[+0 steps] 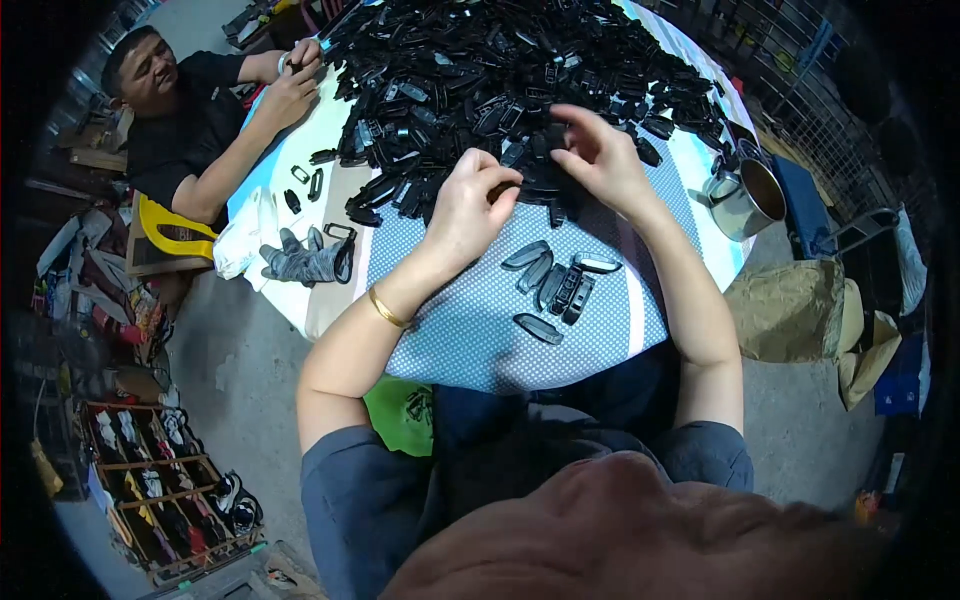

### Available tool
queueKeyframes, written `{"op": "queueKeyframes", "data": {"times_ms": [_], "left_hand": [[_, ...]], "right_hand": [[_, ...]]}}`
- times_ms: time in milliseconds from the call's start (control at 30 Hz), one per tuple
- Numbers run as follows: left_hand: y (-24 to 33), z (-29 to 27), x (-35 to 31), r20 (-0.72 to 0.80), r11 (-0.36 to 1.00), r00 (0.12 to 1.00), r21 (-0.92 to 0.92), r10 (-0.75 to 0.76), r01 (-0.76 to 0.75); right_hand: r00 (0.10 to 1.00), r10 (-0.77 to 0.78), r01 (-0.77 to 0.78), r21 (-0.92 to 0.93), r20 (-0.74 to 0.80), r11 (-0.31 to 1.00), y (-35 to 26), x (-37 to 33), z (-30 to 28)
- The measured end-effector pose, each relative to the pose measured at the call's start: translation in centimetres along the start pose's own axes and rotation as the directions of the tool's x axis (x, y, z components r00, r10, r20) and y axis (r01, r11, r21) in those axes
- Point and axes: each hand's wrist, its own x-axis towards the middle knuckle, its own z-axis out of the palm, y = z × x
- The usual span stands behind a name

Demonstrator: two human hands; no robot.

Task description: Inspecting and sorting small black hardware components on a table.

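A big heap of small black plastic casings [480,70], oblong and partly glossy, covers the far side of the cloth-covered table [470,340]. At its near edge, my left hand [470,205] is closed in a pinch; what lies between the fingertips is too dark to make out. To the right, my right hand [608,170] reaches over the heap with thumb and forefinger apart, and dark pieces show behind the gap. Nearer me on the patterned cloth is a small group of loose casings [552,285], several lying side by side and one [537,328] a little apart.
A grey glove [305,258] and a few loose frames [315,184] lie at the left. Another person [170,130] sits at the far left, hands raised at the table's edge. A metal mug [750,198] stands right. Below the table's near edge is a green container [400,415].
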Motion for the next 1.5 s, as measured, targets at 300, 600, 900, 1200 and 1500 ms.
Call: {"op": "queueKeyframes", "data": {"times_ms": [300,600,900,1200,1500], "left_hand": [[-0.4,-1.3,0.8,0.299,0.377,0.862,-0.805,-0.41,0.458],[-0.4,-0.7,0.6,0.31,0.626,0.919,-0.673,-0.245,0.394],[-0.3,-0.2,0.1,0.072,0.735,0.95,-0.617,-0.305,0.283],[-0.5,0.7,-0.1,0.157,0.406,0.913,-0.857,-0.378,0.316],[0.0,-0.6,0.5,0.276,0.216,0.886,-0.903,-0.372,0.372]], "right_hand": [[0.978,0.103,-0.195,0.612,0.182,0.766,-1.5,-1.4,2.4],[0.956,0.24,-0.291,0.64,0.169,0.711,-0.9,-1.3,2.1],[0.939,0.245,-0.343,0.615,0.241,0.71,-1.2,-1.6,2.6],[0.97,-0.173,0.199,0.15,-0.17,0.968,-0.4,-2.1,4.7],[0.984,-0.062,0.03,0.194,0.165,0.981,-0.4,-2.4,4.4]]}}
